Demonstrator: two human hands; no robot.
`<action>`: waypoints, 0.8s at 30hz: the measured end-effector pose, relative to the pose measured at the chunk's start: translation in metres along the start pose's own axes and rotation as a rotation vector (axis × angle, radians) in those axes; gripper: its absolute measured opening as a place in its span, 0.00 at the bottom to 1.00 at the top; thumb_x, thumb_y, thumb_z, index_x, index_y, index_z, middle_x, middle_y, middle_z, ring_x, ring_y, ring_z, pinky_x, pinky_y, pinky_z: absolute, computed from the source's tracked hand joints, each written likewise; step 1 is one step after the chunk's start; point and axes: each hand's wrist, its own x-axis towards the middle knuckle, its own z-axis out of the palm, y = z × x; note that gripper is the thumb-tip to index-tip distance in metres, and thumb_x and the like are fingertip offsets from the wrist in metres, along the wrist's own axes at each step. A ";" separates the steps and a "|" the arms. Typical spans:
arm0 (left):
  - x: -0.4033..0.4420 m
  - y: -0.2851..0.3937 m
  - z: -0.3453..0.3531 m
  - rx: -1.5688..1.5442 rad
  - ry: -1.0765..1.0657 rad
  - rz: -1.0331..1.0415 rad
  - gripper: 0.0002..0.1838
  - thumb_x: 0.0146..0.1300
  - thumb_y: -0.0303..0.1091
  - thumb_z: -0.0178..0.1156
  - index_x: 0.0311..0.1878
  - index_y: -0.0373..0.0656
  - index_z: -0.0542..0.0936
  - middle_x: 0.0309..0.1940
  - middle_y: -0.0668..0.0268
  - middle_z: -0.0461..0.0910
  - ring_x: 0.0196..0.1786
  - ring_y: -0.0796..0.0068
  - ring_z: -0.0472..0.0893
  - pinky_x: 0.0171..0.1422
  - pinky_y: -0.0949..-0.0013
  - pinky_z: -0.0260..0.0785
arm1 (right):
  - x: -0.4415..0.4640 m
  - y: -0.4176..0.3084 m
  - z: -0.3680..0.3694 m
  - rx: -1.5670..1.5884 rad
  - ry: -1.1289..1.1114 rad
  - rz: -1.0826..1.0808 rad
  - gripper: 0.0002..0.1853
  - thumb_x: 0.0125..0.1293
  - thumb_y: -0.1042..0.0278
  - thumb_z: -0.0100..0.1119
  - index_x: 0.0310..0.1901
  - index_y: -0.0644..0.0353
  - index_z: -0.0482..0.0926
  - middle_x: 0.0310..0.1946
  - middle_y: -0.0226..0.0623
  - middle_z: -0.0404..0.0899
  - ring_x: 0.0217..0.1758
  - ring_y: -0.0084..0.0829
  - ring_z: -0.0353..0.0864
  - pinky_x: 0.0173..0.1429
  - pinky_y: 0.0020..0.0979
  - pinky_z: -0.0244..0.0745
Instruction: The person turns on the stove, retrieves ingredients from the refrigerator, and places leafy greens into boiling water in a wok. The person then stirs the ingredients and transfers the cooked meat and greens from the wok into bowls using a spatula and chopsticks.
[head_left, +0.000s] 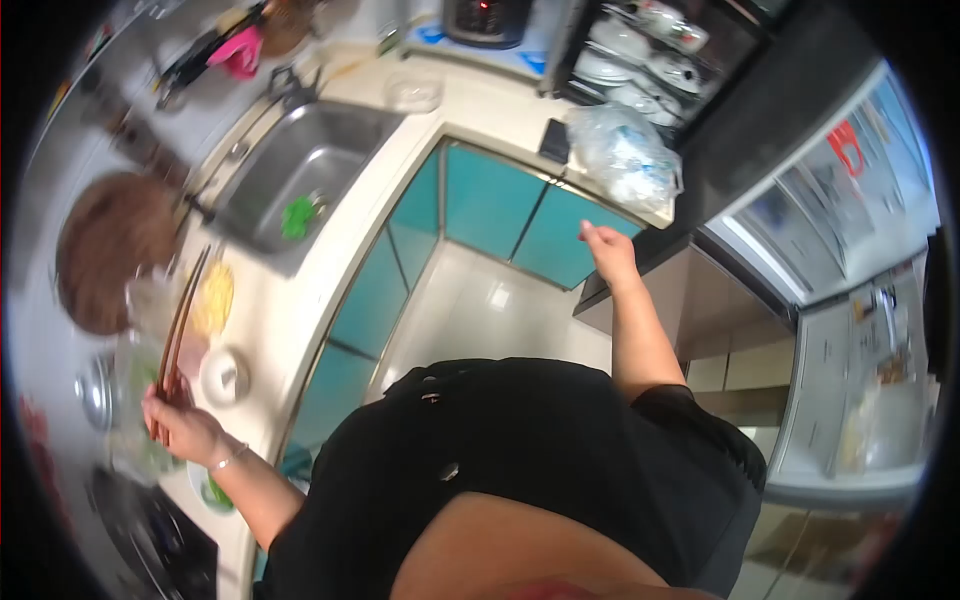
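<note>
My left hand (185,425) is closed around a pair of brown chopsticks (183,318), which point up toward the sink over the left counter. Just right of that hand sits a white bowl (224,377) with something white in it. Yellow food (215,298) lies beside the chopsticks, near clear plastic bags (150,305). My right hand (608,250) is in the air over the teal cabinets, its fingers curled and blurred; whether it holds anything cannot be made out.
A steel sink (305,170) holds a green item (297,216). On the back counter are a clear container (414,92), a dark phone-like object (554,141) and a plastic bag (625,155). An open fridge (800,205) stands right. A round brown board (118,250) leans left.
</note>
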 end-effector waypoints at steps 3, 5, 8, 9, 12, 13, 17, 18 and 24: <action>0.016 -0.023 0.047 -0.062 -0.035 -0.039 0.18 0.68 0.42 0.46 0.45 0.33 0.70 0.35 0.54 0.76 0.36 0.66 0.77 0.44 0.68 0.72 | 0.015 -0.025 -0.022 0.015 0.197 -0.109 0.20 0.56 0.47 0.59 0.34 0.58 0.82 0.27 0.35 0.80 0.36 0.26 0.77 0.43 0.26 0.70; 0.021 -0.034 0.080 -0.106 -0.067 -0.098 0.18 0.68 0.43 0.45 0.45 0.33 0.70 0.36 0.55 0.76 0.37 0.66 0.77 0.45 0.69 0.72 | 0.043 -0.017 -0.040 0.086 0.296 -0.097 0.20 0.57 0.50 0.60 0.37 0.60 0.81 0.30 0.36 0.81 0.37 0.24 0.77 0.44 0.25 0.70; 0.025 -0.052 0.119 -0.147 -0.144 -0.166 0.19 0.68 0.44 0.45 0.45 0.33 0.70 0.36 0.56 0.76 0.39 0.67 0.77 0.46 0.69 0.71 | 0.095 -0.013 -0.084 0.335 0.489 -0.227 0.18 0.57 0.58 0.62 0.43 0.65 0.78 0.35 0.35 0.80 0.38 0.21 0.77 0.45 0.22 0.71; 0.026 -0.059 0.128 -0.144 -0.205 -0.173 0.19 0.68 0.44 0.45 0.45 0.34 0.70 0.36 0.57 0.76 0.39 0.67 0.77 0.47 0.69 0.70 | 0.114 -0.011 -0.100 0.289 0.573 -0.235 0.17 0.58 0.59 0.62 0.42 0.64 0.78 0.34 0.33 0.80 0.37 0.21 0.77 0.45 0.23 0.71; 0.025 -0.070 0.150 -0.131 -0.252 -0.175 0.20 0.68 0.45 0.46 0.47 0.33 0.70 0.36 0.58 0.76 0.39 0.69 0.77 0.46 0.70 0.70 | 0.177 -0.008 -0.147 0.455 0.645 -0.245 0.19 0.57 0.58 0.62 0.44 0.64 0.76 0.32 0.31 0.79 0.33 0.20 0.75 0.39 0.21 0.71; 0.022 -0.071 0.158 -0.104 -0.261 -0.174 0.20 0.68 0.45 0.46 0.47 0.33 0.70 0.36 0.58 0.76 0.39 0.69 0.77 0.46 0.71 0.70 | 0.198 -0.012 -0.163 0.559 0.634 -0.229 0.20 0.57 0.58 0.62 0.45 0.64 0.76 0.31 0.30 0.78 0.32 0.19 0.74 0.37 0.21 0.70; -0.006 -0.070 0.191 -0.063 -0.168 -0.187 0.20 0.68 0.45 0.47 0.46 0.33 0.70 0.36 0.57 0.76 0.38 0.69 0.77 0.45 0.71 0.71 | 0.296 -0.022 -0.238 0.489 0.807 -0.196 0.30 0.55 0.53 0.63 0.52 0.68 0.70 0.40 0.37 0.76 0.40 0.26 0.75 0.45 0.26 0.70; -0.015 -0.075 0.196 -0.064 -0.172 -0.175 0.20 0.68 0.44 0.47 0.46 0.33 0.70 0.36 0.57 0.76 0.37 0.69 0.77 0.44 0.72 0.71 | 0.330 -0.018 -0.258 0.414 0.853 -0.183 0.33 0.54 0.50 0.63 0.53 0.68 0.69 0.42 0.40 0.76 0.44 0.29 0.74 0.50 0.28 0.69; -0.089 -0.085 0.278 0.162 -0.254 -0.099 0.20 0.68 0.44 0.45 0.44 0.33 0.71 0.32 0.58 0.75 0.35 0.70 0.76 0.42 0.73 0.69 | 0.468 -0.005 -0.340 0.243 0.995 -0.112 0.48 0.47 0.37 0.61 0.59 0.72 0.62 0.58 0.59 0.64 0.63 0.47 0.63 0.64 0.36 0.60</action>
